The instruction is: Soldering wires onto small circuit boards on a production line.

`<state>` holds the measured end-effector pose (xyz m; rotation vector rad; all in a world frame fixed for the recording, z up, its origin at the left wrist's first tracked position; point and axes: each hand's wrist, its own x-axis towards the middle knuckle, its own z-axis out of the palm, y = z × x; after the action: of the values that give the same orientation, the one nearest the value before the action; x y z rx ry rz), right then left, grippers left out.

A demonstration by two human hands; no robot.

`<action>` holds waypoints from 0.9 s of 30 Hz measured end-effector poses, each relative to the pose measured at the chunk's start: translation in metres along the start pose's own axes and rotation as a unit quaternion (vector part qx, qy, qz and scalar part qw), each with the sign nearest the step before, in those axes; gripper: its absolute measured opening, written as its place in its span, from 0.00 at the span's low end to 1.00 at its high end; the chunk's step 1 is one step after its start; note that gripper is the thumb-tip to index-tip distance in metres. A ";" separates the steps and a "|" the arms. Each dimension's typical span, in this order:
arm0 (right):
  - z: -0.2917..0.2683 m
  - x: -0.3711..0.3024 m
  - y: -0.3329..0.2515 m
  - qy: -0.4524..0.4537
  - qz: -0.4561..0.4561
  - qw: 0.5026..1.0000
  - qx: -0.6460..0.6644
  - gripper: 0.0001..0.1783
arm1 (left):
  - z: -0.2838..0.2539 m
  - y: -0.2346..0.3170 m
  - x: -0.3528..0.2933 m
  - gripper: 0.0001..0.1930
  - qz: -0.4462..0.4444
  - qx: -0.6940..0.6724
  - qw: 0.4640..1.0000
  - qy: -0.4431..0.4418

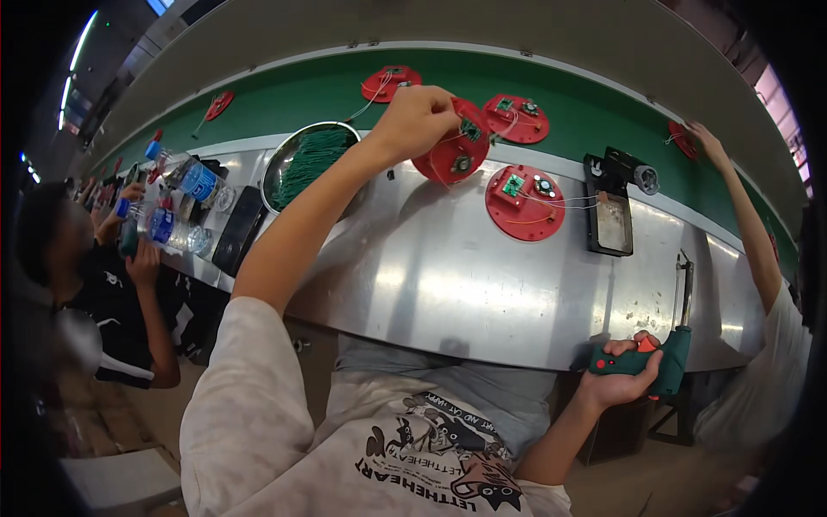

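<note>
My left hand is closed on the edge of a red disc, holding it tilted above the far side of the metal table. The disc carries a small green circuit board, a round part and thin wires. Gripped in my right hand at the table's near edge is a green soldering gun with an orange trigger, its thin metal tip pointing up and away. On the table between my hands lies a second red disc; its white wires stretch toward a black stand with a shallow tray.
More red discs lie along a green strip at the back. Left of my forearm are a metal bowl of green wires and plastic bottles. One co-worker sits at left; another's hand touches a disc at right.
</note>
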<state>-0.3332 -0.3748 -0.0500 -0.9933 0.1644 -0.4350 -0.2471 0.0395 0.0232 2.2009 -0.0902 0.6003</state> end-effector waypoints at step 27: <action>-0.006 0.004 -0.003 -0.018 0.003 1.000 -0.025 0.19 | -0.100 -0.012 -0.088 0.09 -0.097 0.342 0.932 -0.070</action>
<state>-0.3322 -0.3829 -0.0509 -1.0497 0.1459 -0.4083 -0.3603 0.1102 0.0290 2.8799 0.3067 0.3923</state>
